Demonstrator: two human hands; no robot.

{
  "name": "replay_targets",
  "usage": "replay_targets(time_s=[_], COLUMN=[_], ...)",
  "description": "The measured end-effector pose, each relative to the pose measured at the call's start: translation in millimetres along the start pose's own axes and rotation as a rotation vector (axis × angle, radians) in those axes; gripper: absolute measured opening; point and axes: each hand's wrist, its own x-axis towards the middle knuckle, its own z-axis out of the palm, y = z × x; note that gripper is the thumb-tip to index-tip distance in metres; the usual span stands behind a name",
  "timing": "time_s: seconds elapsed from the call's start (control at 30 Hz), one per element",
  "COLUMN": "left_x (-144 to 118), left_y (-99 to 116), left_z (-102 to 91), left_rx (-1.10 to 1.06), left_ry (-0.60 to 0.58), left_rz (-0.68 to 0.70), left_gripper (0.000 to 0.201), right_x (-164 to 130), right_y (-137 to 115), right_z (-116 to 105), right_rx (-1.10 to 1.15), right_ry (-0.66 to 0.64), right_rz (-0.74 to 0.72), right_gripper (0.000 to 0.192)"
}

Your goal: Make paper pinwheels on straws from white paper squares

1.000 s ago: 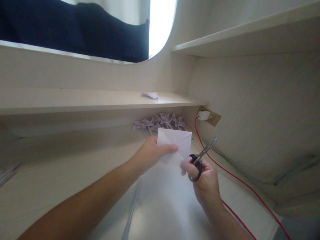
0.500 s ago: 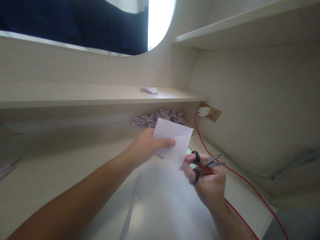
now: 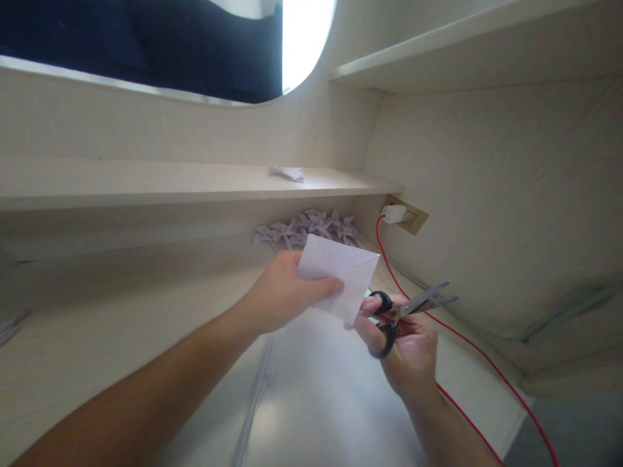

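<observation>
The left hand point(image 3: 280, 295) pinches the folded white paper point(image 3: 341, 275); right hand point(image 3: 406, 340) fingers grip slightly parted scissors point(image 3: 406, 310).

Open desk surface point(image 3: 97, 337) across the lower left of the frame. Centre blocked by a pile of folded paper shapes point(image 3: 306, 228) under the low shelf point(image 3: 195, 185). Right side crossed by a red cable point(image 3: 467, 353) running down from the wall socket point(image 3: 403, 215).
</observation>
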Motion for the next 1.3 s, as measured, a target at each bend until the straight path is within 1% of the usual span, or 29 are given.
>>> replay_targets(time_s=[0.17, 0.27, 0.33, 0.4, 0.43, 0.47, 0.53, 0.6, 0.67, 0.7, 0.77, 0.83, 0.9, 0.93, 0.97, 1.0, 1.03, 1.1, 1.13, 1.17, 1.2, 1.23, 1.3], left_x=[-1.0, -0.7, 0.1, 2.0, 3.2, 4.7, 7.8, 10.6, 12.9, 13.7, 14.6, 14.7, 14.5, 14.4, 14.3, 14.2, 14.1, 13.7, 13.3, 12.9, 12.5, 12.1, 11.6], left_y=[-3.1, -1.7, -0.4, 0.2, 0.1, -0.4, -1.8, -3.6, -5.4, -6.1, -7.0, -7.0, -6.9, -6.9, -7.2, -7.6, -8.1, -9.0, -9.4, -9.6, -9.8, -9.9, -10.3], left_z=[2.2, 2.7, 0.8, -3.3, -6.0, -8.7, -13.6, -16.4, -17.2, -17.2, -17.1, -17.5, -18.4, -18.7, -18.8, -18.6, -18.1, -16.1, -14.8, -13.4, -12.1, -11.0, -9.2], left_rx=[-0.043, -0.041, -0.025, -0.008, -0.003, 0.0, 0.001, -0.012, -0.042, -0.056, -0.072, -0.083, -0.097, -0.107, -0.117, -0.124, -0.133, -0.154, -0.167, -0.18, -0.192, -0.2, -0.205], left_ry=[-0.035, -0.012, 0.035, 0.093, 0.12, 0.147, 0.186, 0.196, 0.183, 0.169, 0.135, 0.097, 0.076, 0.07, 0.068, 0.064, 0.054, 0.018, -0.007, -0.035, -0.061, -0.081, -0.102], left_rz=[0.018, 0.023, 0.028, 0.039, 0.047, 0.056, 0.062, 0.06, 0.055, 0.052, 0.043, 0.03, 0.016, 0.014, 0.018, 0.022, 0.023, 0.012, 0.001, -0.01, -0.019, -0.025, -0.036], left_gripper=[0.016, 0.018, 0.02, 0.021, 0.022, 0.024, 0.027, 0.028, 0.029, 0.029, 0.027, 0.025, 0.025, 0.025, 0.026, 0.026, 0.027, 0.03, 0.03, 0.03, 0.03, 0.031, 0.032], right_x=[-0.3, -0.4, 2.7, 9.4, 13.6, 17.7, 23.9, 25.1, 21.5, 18.9, 14.4, 12.8, 14.1, 15.2, 16.2, 16.7, 16.6, 14.6, 13.0, 11.3, 9.7, 8.6, 7.4], right_y=[-0.3, -1.8, -2.3, -1.2, 0.3, 2.5, 8.9, 16.8, 24.2, 26.9, 29.3, 27.1, 21.5, 18.3, 15.3, 12.8, 11.1, 9.7, 9.8, 10.1, 10.2, 10.1, 8.7], right_z=[0.4, 0.7, -0.5, -3.7, -6.0, -8.4, -12.5, -14.4, -13.8, -13.0, -11.1, -10.0, -10.0, -10.2, -10.6, -10.9, -11.2, -11.6, -11.7, -11.7, -11.6, -11.5, -11.3], right_rx=[-0.025, -0.011, -0.042, -0.147, -0.233, -0.331, -0.599, -0.893, -1.049, -1.072, -1.074, -1.035, -0.944, -0.877, -0.793, -0.697, -0.587, -0.37, -0.289, -0.237, -0.213, -0.209, -0.224], right_ry=[0.014, 0.0, 0.007, -0.026, -0.079, -0.162, -0.376, -0.532, -0.623, -0.652, -0.693, -0.738, -0.761, -0.742, -0.68, -0.572, -0.436, -0.179, -0.108, -0.089, -0.107, -0.136, -0.188], right_rz=[-0.008, 0.003, 0.046, 0.159, 0.235, 0.318, 0.437, 0.491, 0.488, 0.476, 0.453, 0.432, 0.397, 0.365, 0.316, 0.246, 0.148, -0.092, -0.206, -0.299, -0.366, -0.406, -0.426], right_gripper=[0.019, 0.019, 0.019, 0.02, 0.021, 0.022, 0.018, 0.012, 0.018, 0.022, 0.023, 0.014, 0.006, 0.007, 0.011, 0.013, 0.012, 0.014, 0.019, 0.026, 0.033, 0.038, 0.041])
